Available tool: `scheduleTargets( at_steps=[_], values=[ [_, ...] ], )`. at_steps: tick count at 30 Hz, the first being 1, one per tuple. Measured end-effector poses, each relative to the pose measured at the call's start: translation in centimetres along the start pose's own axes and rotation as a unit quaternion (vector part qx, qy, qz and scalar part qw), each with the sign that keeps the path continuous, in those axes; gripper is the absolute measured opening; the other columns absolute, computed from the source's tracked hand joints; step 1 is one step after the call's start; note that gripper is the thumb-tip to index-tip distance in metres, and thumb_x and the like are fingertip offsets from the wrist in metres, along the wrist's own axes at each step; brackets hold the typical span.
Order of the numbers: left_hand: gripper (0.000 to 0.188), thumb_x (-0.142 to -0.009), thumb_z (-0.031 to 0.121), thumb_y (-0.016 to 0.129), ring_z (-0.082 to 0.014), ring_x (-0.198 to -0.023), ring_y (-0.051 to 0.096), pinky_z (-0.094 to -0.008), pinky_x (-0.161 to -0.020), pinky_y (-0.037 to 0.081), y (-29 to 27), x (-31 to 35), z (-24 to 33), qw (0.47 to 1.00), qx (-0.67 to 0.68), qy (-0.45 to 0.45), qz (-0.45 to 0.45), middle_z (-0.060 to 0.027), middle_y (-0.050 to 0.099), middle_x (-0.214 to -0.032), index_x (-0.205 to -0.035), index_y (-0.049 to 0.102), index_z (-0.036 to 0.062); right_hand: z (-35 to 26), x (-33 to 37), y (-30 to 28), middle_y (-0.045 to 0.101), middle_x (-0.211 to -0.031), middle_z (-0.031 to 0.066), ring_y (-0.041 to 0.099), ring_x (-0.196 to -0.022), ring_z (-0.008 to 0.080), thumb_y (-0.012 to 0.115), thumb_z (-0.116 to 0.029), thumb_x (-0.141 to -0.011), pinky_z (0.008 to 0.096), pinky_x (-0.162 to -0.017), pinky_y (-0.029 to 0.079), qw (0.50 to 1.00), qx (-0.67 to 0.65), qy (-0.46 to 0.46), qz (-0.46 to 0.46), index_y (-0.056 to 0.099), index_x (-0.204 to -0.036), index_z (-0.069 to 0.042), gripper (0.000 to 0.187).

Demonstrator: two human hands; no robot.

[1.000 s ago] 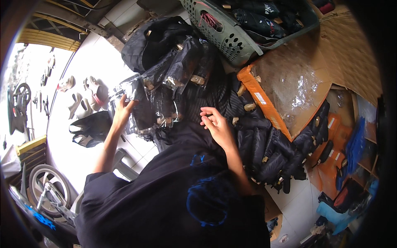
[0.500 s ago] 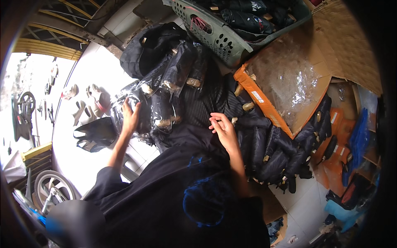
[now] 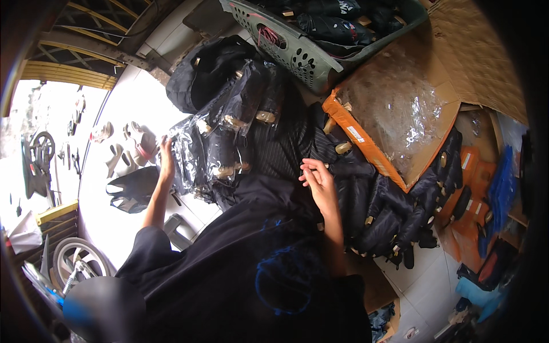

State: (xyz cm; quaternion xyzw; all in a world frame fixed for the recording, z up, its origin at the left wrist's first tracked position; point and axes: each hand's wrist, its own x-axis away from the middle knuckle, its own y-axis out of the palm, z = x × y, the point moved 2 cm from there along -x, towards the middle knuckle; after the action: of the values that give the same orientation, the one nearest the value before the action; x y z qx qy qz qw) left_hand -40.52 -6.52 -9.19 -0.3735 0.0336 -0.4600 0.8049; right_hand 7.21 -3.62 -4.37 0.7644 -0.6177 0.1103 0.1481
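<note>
Left of the orange-edged carton (image 3: 372, 152), the right hand (image 3: 320, 180) curls loosely, nothing visible inside; farther left, the left hand (image 3: 166, 155) extends beside plastic-wrapped black packages (image 3: 237, 102), its grip unclear. Beyond the carton sits a green basket (image 3: 287, 46).
</note>
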Motion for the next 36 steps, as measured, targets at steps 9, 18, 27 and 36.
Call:
scheduleTargets(
  at_steps=[9,18,27,36],
  values=[
    [0.065,-0.101,0.05,0.034,-0.029,-0.142,0.026,-0.0454,-0.116,0.018,0.0,-3.8,-4.5,0.979,0.2,-0.024,-0.026,-0.0154,0.03,-0.153,-0.149,0.031,0.0064,-2.9,0.7,-4.8,0.065,-0.102,0.0103,0.064,-0.076,0.0154,0.063,-0.015,-0.093,0.028,-0.066,0.051,0.991,0.077,-0.046,0.096,0.059,-0.116,-0.003,0.026],
    [0.041,-0.092,0.024,0.06,-0.0322,-0.127,0.043,-0.0448,-0.107,0.03,11.1,7.7,24.6,0.878,0.02,0.479,-0.011,-0.0179,0.044,-0.141,-0.124,0.051,0.0001,-0.5,4.3,-9.7,0.055,-0.112,0.0185,0.05,-0.108,0.0312,0.084,-0.032,-0.067,0.0419,-0.091,0.039,0.734,0.589,0.142,0.308,0.047,-0.131,0.002,0.081],
    [0.039,-0.085,0.009,0.069,-0.0262,-0.106,0.063,-0.0359,-0.093,0.048,25.7,17.2,28.3,0.769,0.05,0.341,-0.538,-0.0156,0.065,-0.116,-0.121,0.057,0.0012,-0.7,7.0,-11.8,0.064,-0.104,0.0185,0.063,-0.099,0.0291,0.077,-0.02,-0.078,0.0381,-0.089,0.047,0.877,0.322,-0.062,0.351,0.047,-0.135,0.0,0.067],
    [0.098,-0.067,0.015,0.086,-0.0392,-0.119,0.056,-0.0417,-0.095,0.05,27.1,24.5,29.0,0.63,0.022,0.48,-0.61,-0.0247,0.054,-0.132,-0.148,0.031,0.0089,-3.3,6.1,-12.5,0.068,-0.091,0.009,0.067,-0.076,0.0183,0.059,-0.035,-0.095,0.0318,-0.068,0.056,0.837,-0.417,-0.029,0.354,0.062,-0.104,-0.002,0.034]
  ],
)
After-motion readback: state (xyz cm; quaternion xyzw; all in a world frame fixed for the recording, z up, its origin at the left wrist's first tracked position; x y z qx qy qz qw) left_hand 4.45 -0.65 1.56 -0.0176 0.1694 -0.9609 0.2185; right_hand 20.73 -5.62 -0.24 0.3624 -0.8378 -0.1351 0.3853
